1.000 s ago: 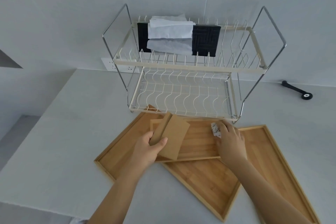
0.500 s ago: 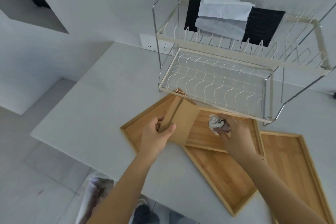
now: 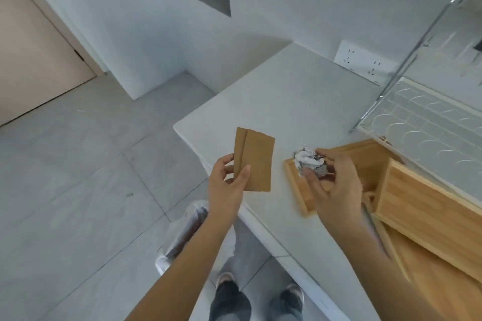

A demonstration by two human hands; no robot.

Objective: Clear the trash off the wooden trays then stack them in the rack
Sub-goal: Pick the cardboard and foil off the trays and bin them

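My left hand [image 3: 228, 185] grips a folded brown piece of cardboard [image 3: 254, 160] and holds it upright over the counter's left edge. My right hand [image 3: 335, 185] holds a crumpled ball of white paper [image 3: 307, 160] above the left corner of a wooden tray [image 3: 300, 190]. Overlapping wooden trays [image 3: 427, 206] lie on the white counter at the right. The white wire dish rack [image 3: 422, 122] stands behind them at the right edge, only its lower shelf and one metal leg in view.
The white counter [image 3: 281, 107] ends at a left edge, with grey tiled floor [image 3: 78, 177] below it. A white bag [image 3: 187, 227] sits on the floor by my feet. A wall socket [image 3: 362, 61] is behind the counter. A beige door is at the far left.
The view has swung left and down toward the floor. Both hands have lifted the cardboard and the paper ball off the trays and carried them left toward the counter's edge.
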